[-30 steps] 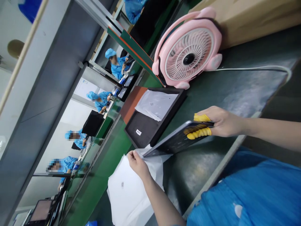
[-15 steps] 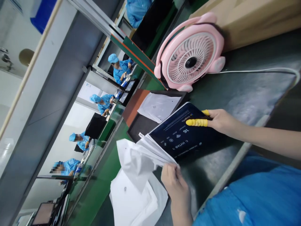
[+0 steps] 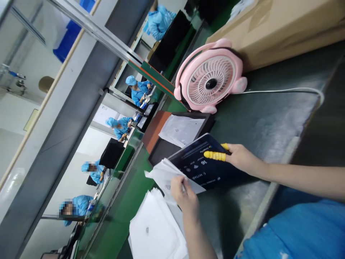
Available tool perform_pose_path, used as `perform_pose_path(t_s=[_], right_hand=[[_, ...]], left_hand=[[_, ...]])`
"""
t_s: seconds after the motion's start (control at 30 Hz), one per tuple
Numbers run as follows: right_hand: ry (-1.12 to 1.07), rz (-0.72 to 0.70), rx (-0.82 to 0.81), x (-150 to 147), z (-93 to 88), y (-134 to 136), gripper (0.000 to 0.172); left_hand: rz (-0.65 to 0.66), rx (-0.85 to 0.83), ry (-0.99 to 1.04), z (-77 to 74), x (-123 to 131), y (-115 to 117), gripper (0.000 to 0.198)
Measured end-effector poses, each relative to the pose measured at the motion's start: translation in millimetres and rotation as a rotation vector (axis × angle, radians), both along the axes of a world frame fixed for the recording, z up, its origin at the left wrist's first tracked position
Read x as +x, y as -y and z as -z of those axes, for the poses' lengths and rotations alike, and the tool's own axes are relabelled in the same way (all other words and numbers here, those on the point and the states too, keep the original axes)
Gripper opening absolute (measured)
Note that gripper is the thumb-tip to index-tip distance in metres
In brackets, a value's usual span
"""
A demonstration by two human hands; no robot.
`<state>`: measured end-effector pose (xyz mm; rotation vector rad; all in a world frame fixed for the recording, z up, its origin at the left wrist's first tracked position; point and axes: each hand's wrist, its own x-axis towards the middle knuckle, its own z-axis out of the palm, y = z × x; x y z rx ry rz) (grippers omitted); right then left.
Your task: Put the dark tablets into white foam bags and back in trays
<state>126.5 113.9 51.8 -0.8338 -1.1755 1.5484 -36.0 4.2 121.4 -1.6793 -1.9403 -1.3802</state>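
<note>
My right hand (image 3: 237, 157), with yellow finger cots on thumb and forefinger, grips the near edge of a dark blue tablet (image 3: 205, 165) whose face carries white print. My left hand (image 3: 183, 194) is closed on a thin white bag (image 3: 172, 178) that covers the tablet's far end. The tablet lies tilted just above the dark mat. Below my left hand lies a stack of more white bags (image 3: 157, 230).
A pink desk fan (image 3: 210, 80) stands behind, with its white cable (image 3: 283, 90) running right. A black tray (image 3: 161, 147) holds another white bag (image 3: 181, 130). Cardboard boxes (image 3: 283, 28) sit at the back right. Co-workers in blue (image 3: 120, 126) sit along the green line at left.
The tablet turned face up and came down toward the mat. My left hand lifted a bag off the stack and drew it over the tablet's far end.
</note>
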Motion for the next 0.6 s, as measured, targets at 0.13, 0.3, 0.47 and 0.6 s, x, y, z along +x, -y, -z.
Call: perform_pose_path(t_s=[0.13, 0.3, 0.47, 0.6], right_hand=[[-0.044, -0.201, 0.072, -11.3, 7.5, 10.5, 0.027], [-0.040, -0.193, -0.037, -21.8, 5.0, 12.6, 0.025], [-0.061, -0.231, -0.021, -26.0, -2.7, 22.0, 0.039], [-0.090, -0.324, 0.080, -31.7, -5.1, 31.8, 0.042]], left_hand=[[-0.018, -0.023, 0.059, -23.3, -0.2, -19.1, 0.017], [0.058, -0.181, -0.064, -15.5, 28.5, -16.0, 0.016], [0.051, -0.169, -0.114, -10.1, 39.0, -8.9, 0.019], [0.021, -0.110, -0.047, -23.1, 27.2, -19.1, 0.018]])
